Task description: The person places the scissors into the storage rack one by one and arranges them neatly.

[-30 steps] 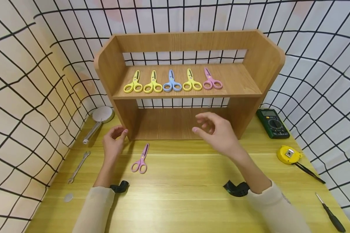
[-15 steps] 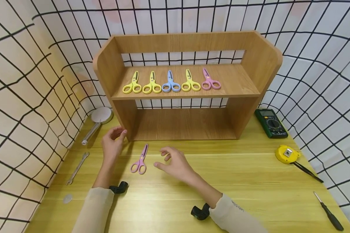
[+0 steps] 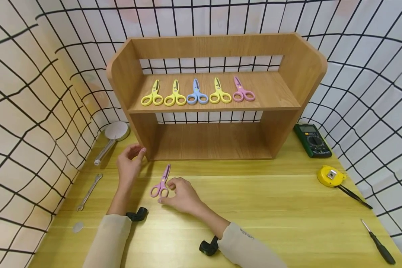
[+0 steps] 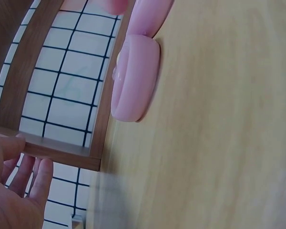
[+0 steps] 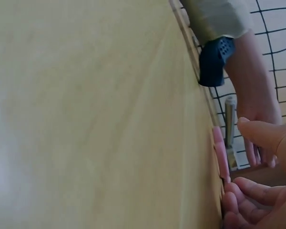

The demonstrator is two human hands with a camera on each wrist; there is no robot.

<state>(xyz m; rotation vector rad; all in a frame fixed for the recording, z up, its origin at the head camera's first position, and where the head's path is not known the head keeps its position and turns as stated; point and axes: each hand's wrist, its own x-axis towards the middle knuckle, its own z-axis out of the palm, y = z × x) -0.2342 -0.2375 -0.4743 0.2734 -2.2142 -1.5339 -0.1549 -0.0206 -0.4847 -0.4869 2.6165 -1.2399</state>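
Observation:
A pink pair of scissors (image 3: 163, 182) lies flat on the yellow table (image 3: 271, 208), just in front of the wooden shelf (image 3: 214, 109), blades pointing at the shelf. My right hand (image 3: 170, 191) is down on the table with thumb and fingers curled about the handle rings; the right wrist view shows the pink scissors (image 5: 219, 152) edge-on between thumb and fingers (image 5: 240, 195). My left hand (image 3: 134, 153) rests loosely curled by the shelf's lower left corner and holds nothing. In the left wrist view the pink handle (image 4: 136, 76) lies beyond the left hand (image 4: 19, 191). Several yellow, blue and pink scissors (image 3: 197, 95) line the upper shelf.
A silver round-headed tool (image 3: 114, 134), a wrench (image 3: 89, 191) and a small grey disc (image 3: 77, 227) lie at the left. A green multimeter (image 3: 313, 140), yellow tape measure (image 3: 329, 176) and screwdriver (image 3: 378, 243) lie at the right. Grid-patterned walls enclose the table.
My right hand has come down from in front of the lower shelf, moved left across the table, and closed its fingers on the pink scissors' handles. The left hand has stayed put.

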